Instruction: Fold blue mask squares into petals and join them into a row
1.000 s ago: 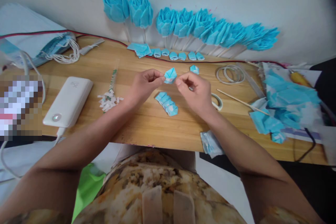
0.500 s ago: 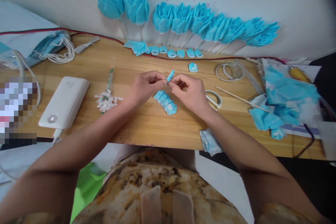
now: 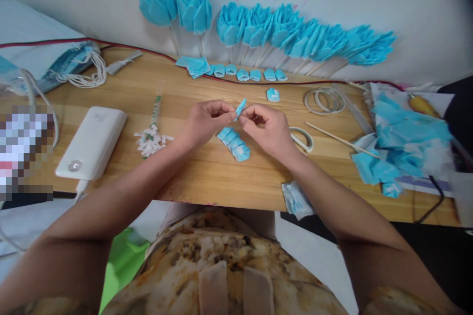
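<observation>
Between both hands, over the middle of the table, is a small folded blue fabric petal (image 3: 241,107). My left hand (image 3: 210,117) pinches its left side, fingers closed. My right hand (image 3: 266,125) grips the other side between thumb and fingertips. Just below the hands lies an overlapping row of folded blue petals (image 3: 233,144). Beyond them rests a single folded blue piece (image 3: 273,94). White-handled scissors (image 3: 303,140), partly hidden by my right hand, lie beside it.
Blue fabric flowers (image 3: 283,24) on sticks lean against the wall. A white power bank (image 3: 92,142) and a pile of white strips (image 3: 150,141) are at left. At right are a thin stick (image 3: 340,139), a clear coil (image 3: 324,100), loose blue fabric (image 3: 410,128) and a yellow-handled tool (image 3: 423,105).
Both hands keep their pinch on the petal in almost the same place. The whole view has shifted very slightly; nothing on the table has been moved.
</observation>
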Tool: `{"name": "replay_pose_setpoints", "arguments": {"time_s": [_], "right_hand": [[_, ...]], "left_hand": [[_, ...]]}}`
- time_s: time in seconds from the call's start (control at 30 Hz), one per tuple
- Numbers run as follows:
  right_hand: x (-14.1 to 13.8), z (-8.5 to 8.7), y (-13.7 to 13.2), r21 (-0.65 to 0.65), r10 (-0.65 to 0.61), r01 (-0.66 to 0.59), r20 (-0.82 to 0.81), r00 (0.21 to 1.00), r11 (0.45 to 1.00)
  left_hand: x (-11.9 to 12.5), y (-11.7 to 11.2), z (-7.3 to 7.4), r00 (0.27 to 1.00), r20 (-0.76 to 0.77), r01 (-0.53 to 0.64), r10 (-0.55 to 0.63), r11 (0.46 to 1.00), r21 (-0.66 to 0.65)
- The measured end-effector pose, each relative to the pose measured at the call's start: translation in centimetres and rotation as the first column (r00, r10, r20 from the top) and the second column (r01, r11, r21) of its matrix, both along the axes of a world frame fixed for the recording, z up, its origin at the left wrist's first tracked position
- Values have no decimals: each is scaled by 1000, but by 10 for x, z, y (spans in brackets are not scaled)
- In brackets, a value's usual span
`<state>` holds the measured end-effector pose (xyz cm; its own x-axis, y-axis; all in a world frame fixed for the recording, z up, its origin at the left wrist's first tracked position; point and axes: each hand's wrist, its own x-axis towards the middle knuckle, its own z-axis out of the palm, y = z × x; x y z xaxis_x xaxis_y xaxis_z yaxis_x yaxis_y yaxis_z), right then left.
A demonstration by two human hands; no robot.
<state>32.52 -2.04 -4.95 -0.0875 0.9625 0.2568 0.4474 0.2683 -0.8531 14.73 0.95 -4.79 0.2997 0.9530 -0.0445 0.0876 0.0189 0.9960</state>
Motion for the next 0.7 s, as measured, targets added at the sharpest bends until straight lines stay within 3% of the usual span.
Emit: {"name": "replay_pose_setpoints", "arguments": {"time_s": [0.7], "right_hand": [[1,1,1,-11,11,-12,-13,1000,1000]], "left_hand": [[-1,2,-3,1000,16,18,-18,1000,-12]]}}
